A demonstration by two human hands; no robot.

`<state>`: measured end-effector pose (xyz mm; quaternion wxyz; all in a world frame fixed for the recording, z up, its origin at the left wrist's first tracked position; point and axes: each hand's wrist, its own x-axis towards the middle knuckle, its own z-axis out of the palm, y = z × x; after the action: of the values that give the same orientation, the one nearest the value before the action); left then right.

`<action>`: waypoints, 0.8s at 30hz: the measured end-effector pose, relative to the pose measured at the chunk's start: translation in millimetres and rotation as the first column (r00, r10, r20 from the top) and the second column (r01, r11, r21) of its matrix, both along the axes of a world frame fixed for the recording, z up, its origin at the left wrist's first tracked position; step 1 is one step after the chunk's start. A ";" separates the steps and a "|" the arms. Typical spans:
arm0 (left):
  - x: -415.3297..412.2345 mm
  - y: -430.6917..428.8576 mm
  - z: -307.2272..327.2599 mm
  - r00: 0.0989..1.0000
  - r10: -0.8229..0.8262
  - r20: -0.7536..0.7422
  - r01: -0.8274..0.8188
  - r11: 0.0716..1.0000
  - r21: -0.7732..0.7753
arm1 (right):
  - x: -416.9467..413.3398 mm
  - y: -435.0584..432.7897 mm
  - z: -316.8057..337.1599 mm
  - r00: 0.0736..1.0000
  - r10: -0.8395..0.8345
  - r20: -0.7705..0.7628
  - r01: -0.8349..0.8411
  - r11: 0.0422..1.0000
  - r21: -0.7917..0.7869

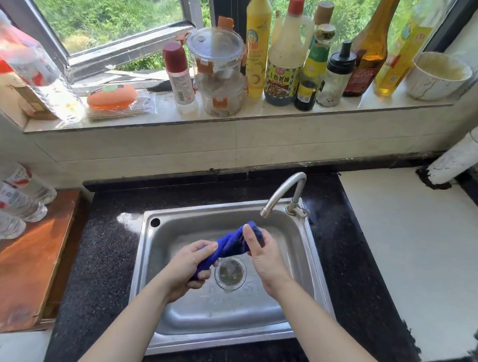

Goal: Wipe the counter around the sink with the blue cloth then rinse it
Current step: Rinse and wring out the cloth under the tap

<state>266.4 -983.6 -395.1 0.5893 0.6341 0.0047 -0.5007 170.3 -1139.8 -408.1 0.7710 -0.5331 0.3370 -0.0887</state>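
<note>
Forearms enter from the near edge. Left hand (pixel 187 271): fingers (pixel 207 247) clenched round the lower end of the blue cloth (pixel 230 243). Right hand (pixel 265 255) grasps the upper end, thumb laid across it. I read the cloth, twisted between them, as a wring. It is held above the drain (pixel 230 273) of the sink (pixel 156 259), so drips should fall inside, near the faucet (pixel 284 194). No stream visible. Dark desk (pixel 103 256) surrounds the sink.

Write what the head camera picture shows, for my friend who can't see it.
Two hands hold a twisted blue cloth over a steel sink, the left hand gripping its lower end and the right hand its upper end, near the faucet spout. Bottles and jars line the windowsill behind the dark counter.
</note>
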 end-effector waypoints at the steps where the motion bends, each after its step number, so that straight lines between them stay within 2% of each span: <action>1: -3.2 -1.2 0.0 0.999 -0.051 -0.010 0.051 0.999 -0.008 | 2.4 2.1 -0.1 0.998 -0.062 -0.023 0.062 0.998 0.008; 3: -10.0 -4.5 -2.4 0.992 -0.125 0.003 0.125 0.992 -0.013 | 8.8 3.3 2.9 0.988 -0.156 -0.010 0.156 0.983 0.095; 6: -15.3 -7.0 -7.3 0.981 -0.172 0.088 0.173 0.985 -0.007 | 21.1 2.0 9.6 0.956 -0.286 0.056 0.254 0.913 0.320; 9: -12.1 -6.6 -9.7 0.936 -0.278 0.217 0.266 0.960 0.085 | 31.1 0.0 9.1 0.931 -0.362 -0.041 0.356 0.882 0.308; 11: -11.8 -6.8 -10.0 0.826 -0.440 0.353 0.376 0.896 0.237 | 35.7 0.2 3.8 0.918 -0.372 -0.139 0.396 0.879 0.265; 13: -12.7 -6.3 -14.3 0.630 -0.606 0.485 0.450 0.794 0.408 | 37.9 1.4 -3.0 0.907 -0.352 -0.231 0.401 0.888 0.224; 14: -14.3 -5.9 -14.9 0.561 -0.647 0.517 0.463 0.763 0.452 | 38.5 2.1 -7.1 0.901 -0.342 -0.265 0.401 0.891 0.214; 17: -18.7 -3.1 -21.8 0.494 -0.687 0.533 0.489 0.727 0.483 | 38.0 4.2 -12.5 0.885 -0.334 -0.323 0.406 0.894 0.188; 19: -20.5 -0.6 -26.7 0.499 -0.675 0.543 0.499 0.736 0.458 | 38.2 3.8 -12.2 0.884 -0.319 -0.343 0.394 0.901 0.179; 20: -22.2 -0.2 -27.4 0.530 -0.651 0.543 0.489 0.758 0.432 | 38.5 3.2 -11.6 0.883 -0.314 -0.349 0.395 0.899 0.189; 22: -27.0 -1.7 -25.7 0.674 -0.545 0.498 0.415 0.838 0.355 | 39.1 0.6 -12.9 0.882 -0.322 -0.344 0.413 0.880 0.236; 24: -29.2 -3.9 -23.8 0.844 -0.366 0.392 0.285 0.925 0.251 | 39.7 -1.6 -14.7 0.892 -0.341 -0.295 0.428 0.849 0.311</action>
<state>237.2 -987.5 -418.8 0.4210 0.7717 -0.1877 -0.4382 210.0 -1141.4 -422.8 0.7790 -0.3068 0.5344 -0.1155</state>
